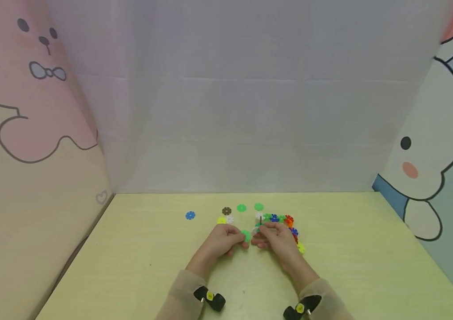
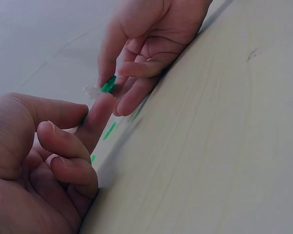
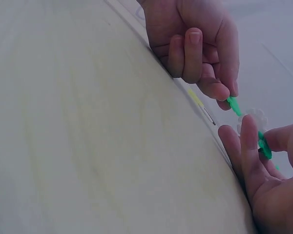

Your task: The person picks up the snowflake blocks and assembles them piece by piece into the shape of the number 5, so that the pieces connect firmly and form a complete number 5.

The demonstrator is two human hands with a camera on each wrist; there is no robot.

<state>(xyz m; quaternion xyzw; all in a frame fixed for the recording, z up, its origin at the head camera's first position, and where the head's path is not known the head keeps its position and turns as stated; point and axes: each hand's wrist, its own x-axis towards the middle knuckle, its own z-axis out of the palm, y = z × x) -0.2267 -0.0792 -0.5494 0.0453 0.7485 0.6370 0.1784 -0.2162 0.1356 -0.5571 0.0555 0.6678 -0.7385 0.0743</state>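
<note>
Pinches a bright green disc between thumb and forefinger of the left hand, remaining fingers loosely curled. Pinches a darker green disc in the right hand, beside a translucent disc. Holds both green discs near each other, above the table; cannot confirm contact between bright green disc and translucent disc. Shows a blue disc and brown disc lying beyond the left hand.
</note>
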